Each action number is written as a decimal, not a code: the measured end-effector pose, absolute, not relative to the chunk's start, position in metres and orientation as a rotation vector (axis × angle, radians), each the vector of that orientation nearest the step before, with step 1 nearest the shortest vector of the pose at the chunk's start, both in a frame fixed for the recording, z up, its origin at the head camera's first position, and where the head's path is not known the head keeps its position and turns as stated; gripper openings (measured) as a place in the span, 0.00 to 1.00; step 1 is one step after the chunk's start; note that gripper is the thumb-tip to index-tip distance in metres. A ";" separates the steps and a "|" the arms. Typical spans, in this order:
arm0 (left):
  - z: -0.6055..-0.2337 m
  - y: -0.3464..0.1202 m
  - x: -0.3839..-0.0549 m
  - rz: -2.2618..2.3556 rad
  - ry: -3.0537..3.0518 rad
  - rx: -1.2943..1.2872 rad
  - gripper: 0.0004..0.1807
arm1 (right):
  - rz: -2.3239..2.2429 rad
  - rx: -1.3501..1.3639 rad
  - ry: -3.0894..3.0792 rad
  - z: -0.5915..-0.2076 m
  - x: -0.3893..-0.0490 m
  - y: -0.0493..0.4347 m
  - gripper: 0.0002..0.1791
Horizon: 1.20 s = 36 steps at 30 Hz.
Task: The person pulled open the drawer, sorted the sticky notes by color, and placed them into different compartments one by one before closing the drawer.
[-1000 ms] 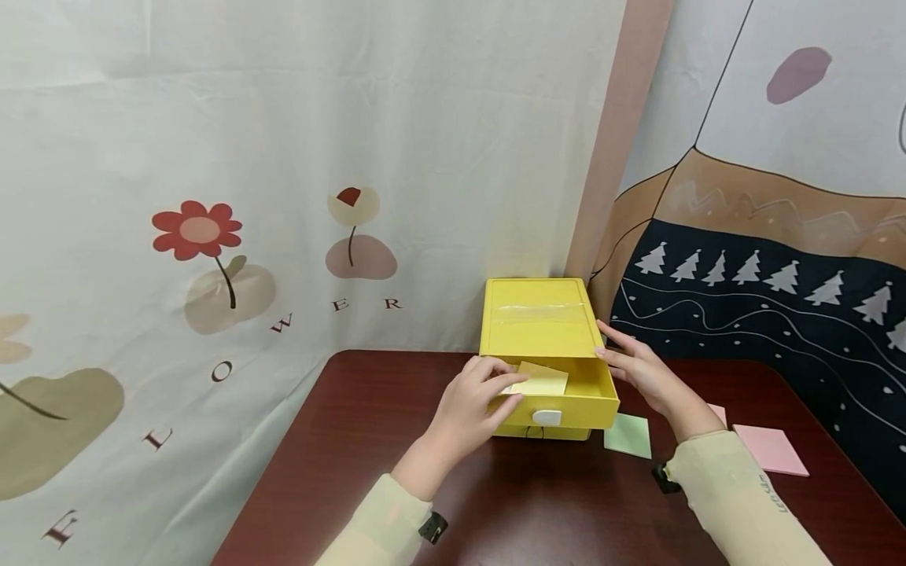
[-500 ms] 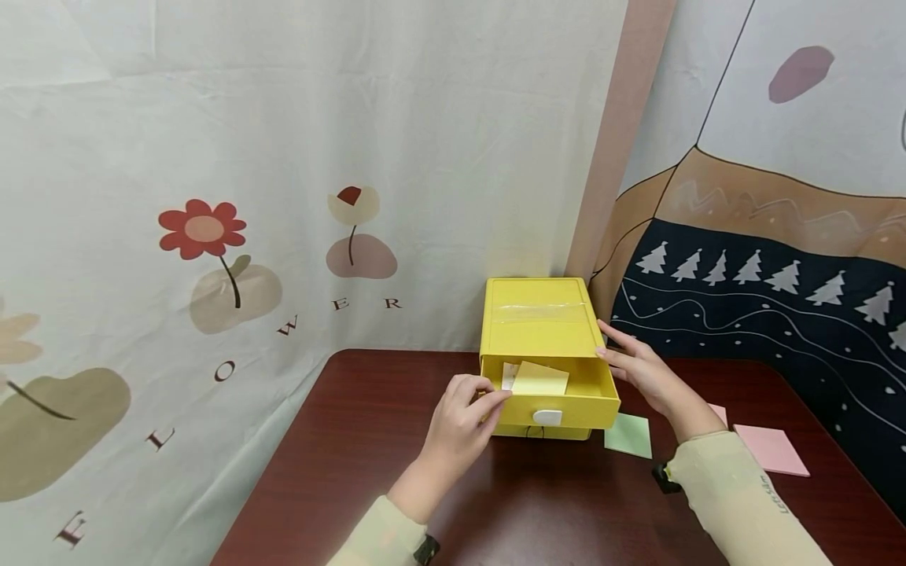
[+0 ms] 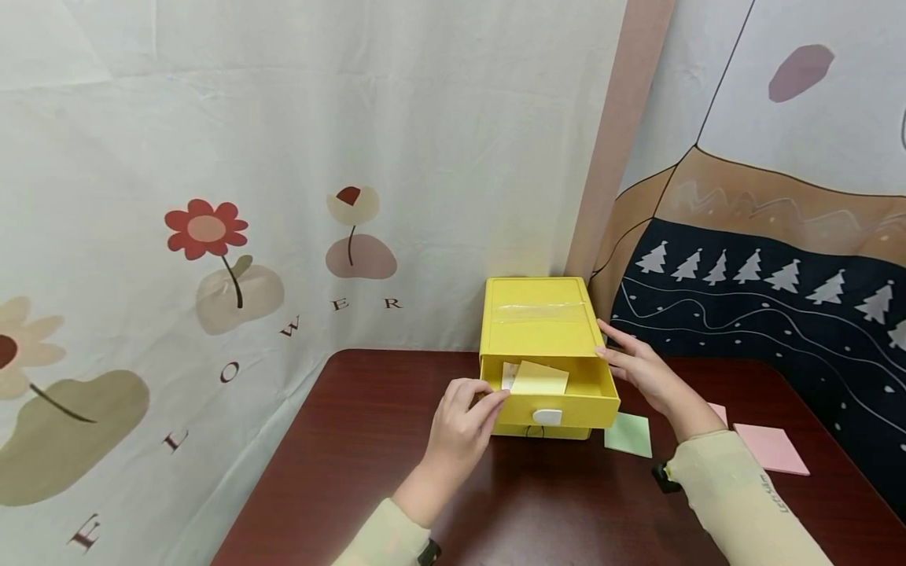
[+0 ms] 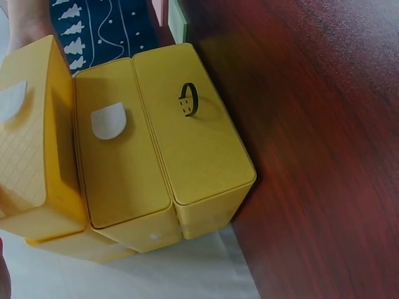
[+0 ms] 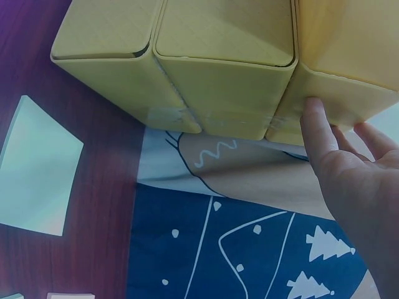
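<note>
At eight o'clock from the yellow cabinet, our left hand curls its fingers at the top drawer, thumb and forefinger seemingly pinching its near left corner, probably for control. The drawer juts toward six o'clock, which exposes the yellow paper and white slip inside. At four o'clock, a green pad lies flat on the table, clear of the drawer. At three o'clock, our right hand has its fingers spread and nearly straight, gripping nothing; they touch the cabinet's side, we judge to brace it. Beyond, toward four, lies a pink pad.
</note>
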<state>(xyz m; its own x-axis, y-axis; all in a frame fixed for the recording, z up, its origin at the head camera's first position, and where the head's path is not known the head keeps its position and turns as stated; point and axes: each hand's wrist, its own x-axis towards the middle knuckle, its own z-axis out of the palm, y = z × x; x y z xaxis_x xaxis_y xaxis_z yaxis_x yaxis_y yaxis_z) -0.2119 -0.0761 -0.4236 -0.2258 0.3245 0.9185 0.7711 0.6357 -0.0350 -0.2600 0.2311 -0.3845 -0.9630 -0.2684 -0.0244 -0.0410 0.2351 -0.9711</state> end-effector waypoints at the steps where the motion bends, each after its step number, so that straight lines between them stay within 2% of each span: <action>1: -0.423 -0.076 -0.212 -0.536 -1.811 -0.880 0.05 | -1.811 -0.293 2.315 -0.384 -0.260 0.231 0.41; 36: -0.420 -0.070 -0.233 -0.486 -1.879 -0.806 0.06 | -1.818 -0.286 2.300 -0.384 -0.261 0.231 0.41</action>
